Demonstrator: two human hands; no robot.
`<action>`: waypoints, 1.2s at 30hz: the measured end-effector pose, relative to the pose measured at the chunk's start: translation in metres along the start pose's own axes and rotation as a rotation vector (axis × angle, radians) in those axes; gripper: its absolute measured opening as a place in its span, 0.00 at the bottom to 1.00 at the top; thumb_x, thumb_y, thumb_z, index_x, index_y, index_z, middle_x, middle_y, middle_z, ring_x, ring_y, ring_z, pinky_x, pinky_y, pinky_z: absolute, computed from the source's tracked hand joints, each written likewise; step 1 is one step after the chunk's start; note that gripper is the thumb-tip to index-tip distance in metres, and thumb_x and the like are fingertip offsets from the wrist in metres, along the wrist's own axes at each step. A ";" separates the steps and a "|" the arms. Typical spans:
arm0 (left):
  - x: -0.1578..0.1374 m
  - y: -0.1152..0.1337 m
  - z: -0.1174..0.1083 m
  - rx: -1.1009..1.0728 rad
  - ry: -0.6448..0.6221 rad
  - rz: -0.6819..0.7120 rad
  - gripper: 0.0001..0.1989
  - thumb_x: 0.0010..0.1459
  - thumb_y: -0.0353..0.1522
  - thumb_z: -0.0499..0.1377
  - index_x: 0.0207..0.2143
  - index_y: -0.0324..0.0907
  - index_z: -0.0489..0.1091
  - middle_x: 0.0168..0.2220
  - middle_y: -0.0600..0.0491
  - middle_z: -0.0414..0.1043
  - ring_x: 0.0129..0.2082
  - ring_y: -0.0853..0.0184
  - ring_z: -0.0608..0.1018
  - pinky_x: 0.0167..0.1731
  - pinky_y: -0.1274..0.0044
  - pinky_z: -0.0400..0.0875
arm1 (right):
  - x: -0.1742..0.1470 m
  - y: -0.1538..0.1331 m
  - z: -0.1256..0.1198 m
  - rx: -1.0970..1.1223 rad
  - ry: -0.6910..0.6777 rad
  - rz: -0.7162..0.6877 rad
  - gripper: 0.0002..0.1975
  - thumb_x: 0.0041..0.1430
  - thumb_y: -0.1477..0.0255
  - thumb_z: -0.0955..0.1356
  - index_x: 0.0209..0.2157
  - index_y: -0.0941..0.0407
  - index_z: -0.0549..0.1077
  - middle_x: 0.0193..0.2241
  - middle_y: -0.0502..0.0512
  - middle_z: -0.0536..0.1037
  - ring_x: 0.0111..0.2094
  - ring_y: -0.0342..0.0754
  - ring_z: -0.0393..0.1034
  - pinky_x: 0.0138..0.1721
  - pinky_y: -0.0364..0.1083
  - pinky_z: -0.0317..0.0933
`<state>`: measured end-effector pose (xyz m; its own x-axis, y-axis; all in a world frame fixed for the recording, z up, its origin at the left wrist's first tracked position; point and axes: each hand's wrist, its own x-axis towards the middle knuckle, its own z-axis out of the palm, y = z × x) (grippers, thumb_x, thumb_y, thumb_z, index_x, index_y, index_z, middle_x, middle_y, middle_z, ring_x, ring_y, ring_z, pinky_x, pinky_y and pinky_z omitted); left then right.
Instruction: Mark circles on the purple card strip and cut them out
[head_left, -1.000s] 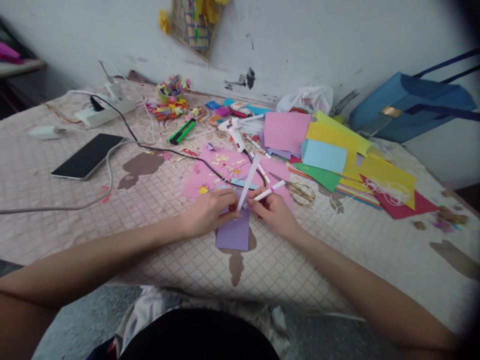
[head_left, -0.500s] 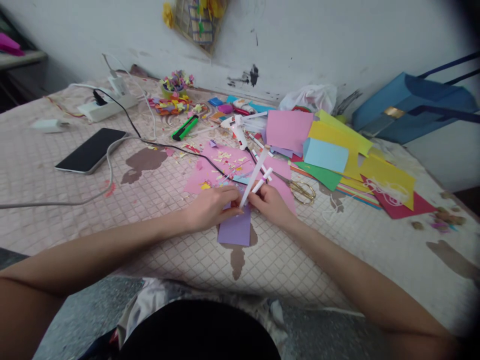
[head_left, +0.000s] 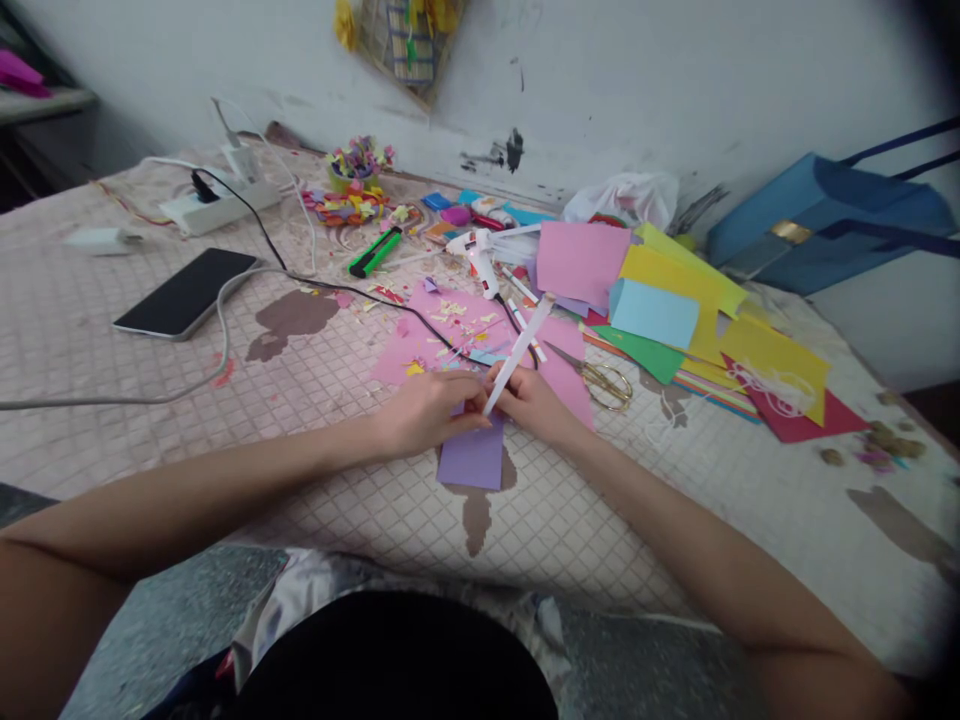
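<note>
My left hand [head_left: 448,408] is closed, thumb and fingertips pinched at the lower end of a long, narrow white strip [head_left: 519,352]. The strip slants up and right, its far tip brownish. Against it from the other side comes my right hand [head_left: 531,402], its fingers curled shut close to the left fingertips; what lies inside them is hidden. Beneath both hands a purple paper piece [head_left: 471,462] lies on the table, its upper part covered by my fingers. Just beyond is a pink sheet [head_left: 397,352] strewn with small paper scraps.
Gold-handled scissors [head_left: 606,384] lie right of my hands. A white glue gun [head_left: 480,262] with a black cord is ahead, near a green cutter [head_left: 375,252]. Coloured papers [head_left: 660,310] are piled at right. A phone [head_left: 187,293] and power strip [head_left: 217,205] sit left.
The white pen with a pink band that stuck out of my right hand no longer shows. My right fingers have moved slightly left, closer to the left ones. The white strip stays in my left hand.
</note>
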<state>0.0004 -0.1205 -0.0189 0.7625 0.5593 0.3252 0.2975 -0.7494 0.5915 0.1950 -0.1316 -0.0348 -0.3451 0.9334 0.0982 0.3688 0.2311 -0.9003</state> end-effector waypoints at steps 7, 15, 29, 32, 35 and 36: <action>0.000 0.000 0.000 0.008 0.002 -0.011 0.06 0.57 0.28 0.63 0.29 0.38 0.69 0.28 0.56 0.70 0.29 0.71 0.73 0.31 0.80 0.66 | 0.001 0.003 0.000 -0.010 -0.023 -0.029 0.07 0.56 0.68 0.65 0.28 0.56 0.67 0.26 0.49 0.69 0.28 0.44 0.63 0.32 0.44 0.58; 0.000 0.001 0.000 0.027 0.002 0.014 0.06 0.58 0.30 0.63 0.30 0.38 0.69 0.28 0.55 0.71 0.28 0.70 0.73 0.31 0.79 0.66 | 0.001 0.001 -0.001 -0.003 -0.053 -0.051 0.07 0.56 0.67 0.66 0.29 0.56 0.68 0.28 0.50 0.71 0.31 0.46 0.67 0.35 0.45 0.60; 0.001 0.001 -0.001 0.052 -0.007 -0.014 0.07 0.58 0.30 0.63 0.29 0.38 0.69 0.27 0.55 0.70 0.29 0.70 0.73 0.31 0.79 0.65 | -0.007 -0.001 0.001 0.013 -0.004 -0.083 0.06 0.58 0.69 0.64 0.30 0.56 0.67 0.27 0.49 0.69 0.29 0.44 0.64 0.32 0.43 0.58; 0.001 0.001 -0.001 0.050 -0.011 -0.021 0.06 0.58 0.31 0.63 0.30 0.38 0.69 0.28 0.55 0.71 0.29 0.70 0.73 0.32 0.79 0.65 | -0.011 -0.001 0.001 -0.034 0.024 -0.057 0.07 0.58 0.67 0.64 0.29 0.56 0.68 0.27 0.49 0.69 0.28 0.44 0.63 0.30 0.43 0.57; 0.000 0.002 -0.001 0.041 -0.019 -0.035 0.06 0.58 0.31 0.62 0.30 0.38 0.69 0.28 0.55 0.71 0.30 0.70 0.74 0.32 0.79 0.66 | -0.015 0.001 0.001 -0.092 0.038 -0.014 0.09 0.58 0.65 0.64 0.28 0.56 0.68 0.25 0.50 0.69 0.26 0.43 0.61 0.28 0.43 0.56; 0.000 0.002 -0.001 0.040 -0.017 -0.035 0.06 0.58 0.31 0.62 0.30 0.38 0.69 0.28 0.55 0.71 0.30 0.70 0.74 0.32 0.79 0.65 | -0.016 0.001 0.001 -0.104 0.042 -0.004 0.10 0.58 0.65 0.64 0.29 0.56 0.69 0.25 0.49 0.69 0.26 0.43 0.60 0.28 0.43 0.55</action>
<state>0.0007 -0.1217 -0.0166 0.7609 0.5796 0.2917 0.3465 -0.7430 0.5726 0.1999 -0.1467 -0.0378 -0.3114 0.9425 0.1215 0.4555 0.2603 -0.8513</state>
